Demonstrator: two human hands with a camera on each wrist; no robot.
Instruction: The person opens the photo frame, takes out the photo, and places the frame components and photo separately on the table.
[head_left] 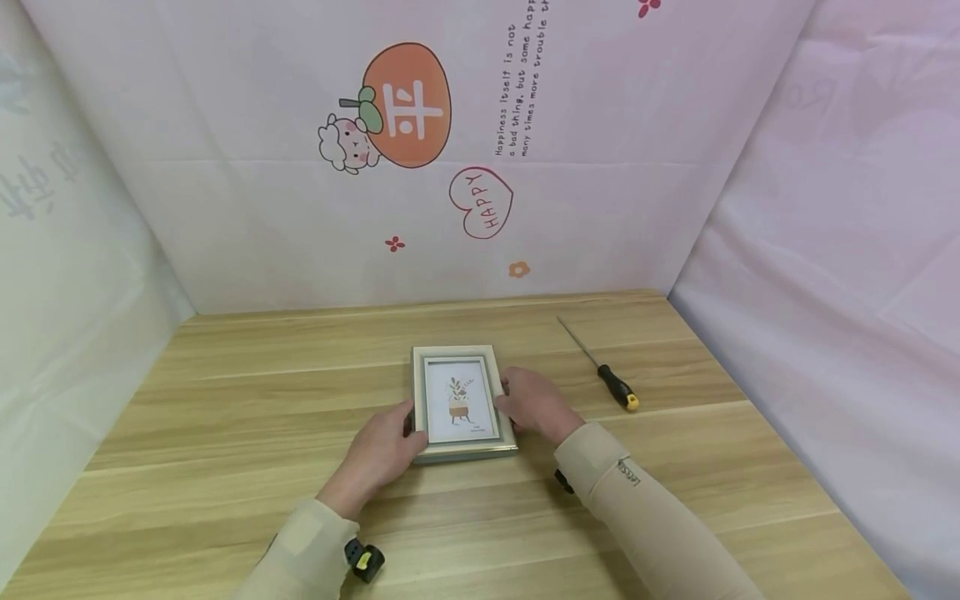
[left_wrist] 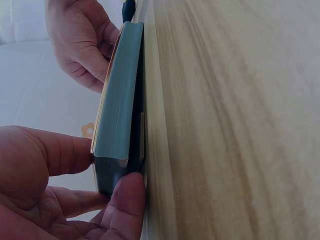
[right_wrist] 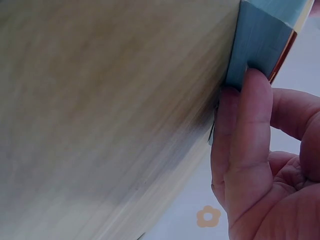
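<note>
A picture frame (head_left: 495, 392) with a pale border lies face up on the table, its print of a potted plant showing. My left hand (head_left: 382, 446) grips its lower left corner, thumb on the front edge. In the left wrist view, the blue-grey side of the picture frame (left_wrist: 117, 95) shows, with a thin flat piece (left_wrist: 141, 137) beneath it. My right hand (head_left: 536, 404) holds the opposite long side, thumb over the front and fingers against the side (right_wrist: 260, 45) in the right wrist view. The fingertips under the frame are partly hidden.
A screwdriver (head_left: 617, 387) with a black and yellow handle lies on the wooden table (head_left: 225, 400) right of the frame, its shaft pointing away to the back left. Printed white cloth (head_left: 262, 208) stands behind the table and along both sides.
</note>
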